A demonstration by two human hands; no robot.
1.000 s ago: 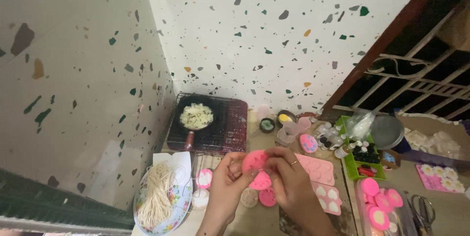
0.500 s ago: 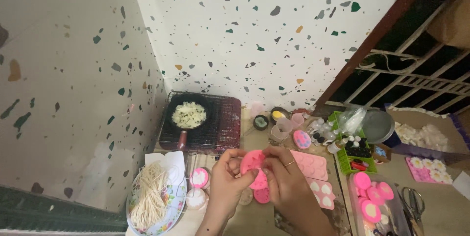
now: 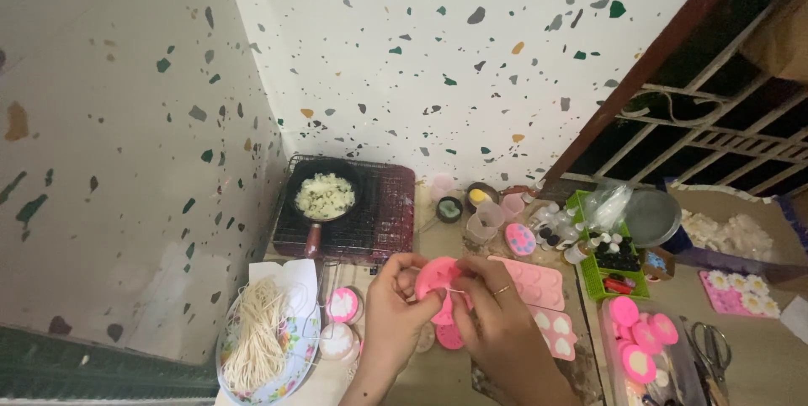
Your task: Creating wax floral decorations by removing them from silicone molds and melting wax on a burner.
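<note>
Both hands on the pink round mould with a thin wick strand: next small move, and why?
Probably ease the thin strand down through the middle of the pink round mould. The left hand grips the mould's edge, the right hand pinches the strand right at it, and more strands lie on the plate. How far it is threaded cannot be told.

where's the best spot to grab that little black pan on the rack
Take the pan by its dark red handle, coming from the near side. The handle sticks out toward the person over the front of the wire rack, while the bowl is full of pale food and sits by the wall. Both the left hand and right hand are busy with a pink mould.
</note>
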